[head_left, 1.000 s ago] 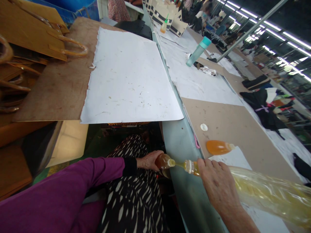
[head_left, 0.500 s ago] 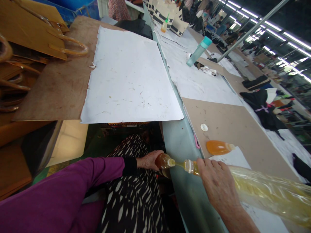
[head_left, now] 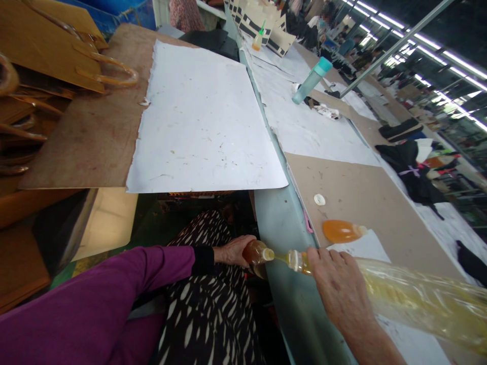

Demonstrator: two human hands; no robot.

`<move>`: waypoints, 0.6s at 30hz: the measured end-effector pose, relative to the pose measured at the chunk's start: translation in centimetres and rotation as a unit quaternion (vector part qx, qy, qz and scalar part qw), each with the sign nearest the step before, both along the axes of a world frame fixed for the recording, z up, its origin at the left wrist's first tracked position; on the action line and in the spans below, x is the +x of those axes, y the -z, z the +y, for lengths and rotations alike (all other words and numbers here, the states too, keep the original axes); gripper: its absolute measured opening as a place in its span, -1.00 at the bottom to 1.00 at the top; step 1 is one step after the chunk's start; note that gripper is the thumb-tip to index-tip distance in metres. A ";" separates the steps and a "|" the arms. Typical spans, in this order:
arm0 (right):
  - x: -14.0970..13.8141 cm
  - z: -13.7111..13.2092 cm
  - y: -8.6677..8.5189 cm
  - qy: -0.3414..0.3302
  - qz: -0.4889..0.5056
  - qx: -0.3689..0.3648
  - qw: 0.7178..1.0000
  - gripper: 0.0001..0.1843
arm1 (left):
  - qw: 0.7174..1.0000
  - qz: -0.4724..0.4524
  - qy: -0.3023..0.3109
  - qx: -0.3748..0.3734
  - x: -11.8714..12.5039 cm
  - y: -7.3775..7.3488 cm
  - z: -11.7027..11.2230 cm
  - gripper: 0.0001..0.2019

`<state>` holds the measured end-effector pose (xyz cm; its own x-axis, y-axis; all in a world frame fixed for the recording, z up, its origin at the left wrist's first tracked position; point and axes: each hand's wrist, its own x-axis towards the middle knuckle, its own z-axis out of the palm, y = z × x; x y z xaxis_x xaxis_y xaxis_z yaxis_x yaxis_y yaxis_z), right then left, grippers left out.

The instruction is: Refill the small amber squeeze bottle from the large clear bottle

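Note:
My left hand (head_left: 236, 250) is closed around a small bottle (head_left: 255, 253) of amber liquid, its open mouth turned to the right. A large clear plastic bottle (head_left: 414, 286) with pale yellow liquid lies tilted in my right hand (head_left: 338, 284), which grips it near the neck. From its mouth a thin yellow stream runs into the small bottle's mouth; the two mouths stay slightly apart. Beside my right hand, an orange-filled bottle (head_left: 342, 231) lies on its side on the brown board, near a round white disc (head_left: 319, 199).
White paper (head_left: 205, 126) covers the brown board ahead. Tan bags (head_left: 49, 45) with handles are piled at the left. A turquoise bottle (head_left: 312, 81) and a green-tipped glue bottle (head_left: 258, 39) are farther along the bench. Black cloth (head_left: 413, 172) lies at the right; people are in the background.
Both hands hold nearly the same position, and the yellow stream still runs between the two mouths. The large bottle has sunk very slightly at the right.

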<state>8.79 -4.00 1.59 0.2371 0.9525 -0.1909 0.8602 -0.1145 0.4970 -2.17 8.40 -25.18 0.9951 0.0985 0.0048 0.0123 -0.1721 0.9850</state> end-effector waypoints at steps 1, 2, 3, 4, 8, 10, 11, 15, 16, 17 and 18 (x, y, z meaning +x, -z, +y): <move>0.0 0.0 0.0 -0.001 0.001 -0.002 1.000 -0.80 | 1.000 0.003 0.001 0.000 0.0 0.0 0.0 -0.21; 0.0 0.0 0.0 -0.002 0.003 -0.004 1.000 -0.80 | 1.000 0.005 0.001 0.001 0.0 0.0 0.0 -0.20; 0.1 -0.1 0.1 -0.002 0.002 -0.004 1.000 -0.80 | 1.000 0.006 0.001 0.001 0.0 0.1 0.0 -0.20; 0.1 -0.1 0.1 -0.001 0.000 -0.004 1.000 -0.79 | 1.000 0.005 0.000 0.001 0.0 0.1 0.0 -0.20; 0.1 -0.1 0.3 0.007 -0.018 -0.012 1.000 -0.78 | 1.000 0.001 0.003 0.000 0.1 0.2 0.0 -0.19; 0.0 -0.1 0.3 0.008 -0.020 -0.018 1.000 -0.79 | 1.000 0.002 0.003 -0.001 0.1 0.2 0.0 -0.19; 0.0 0.0 0.4 0.009 -0.019 -0.020 1.000 -0.80 | 1.000 0.003 0.003 0.000 0.0 0.2 0.0 -0.20; -0.1 0.1 0.4 0.009 -0.021 -0.021 1.000 -0.81 | 1.000 0.004 0.001 0.001 0.0 0.1 0.0 -0.20; -0.1 0.1 0.4 0.007 -0.022 -0.021 1.000 -0.80 | 1.000 0.003 0.000 0.000 0.0 0.1 0.0 -0.20; -0.1 0.1 0.4 0.004 -0.023 -0.021 1.000 -0.80 | 1.000 0.003 -0.001 -0.001 0.0 0.1 0.0 -0.21; -0.1 0.1 0.4 0.001 -0.025 -0.021 0.999 -0.80 | 1.000 0.003 -0.002 -0.002 0.0 0.1 0.0 -0.21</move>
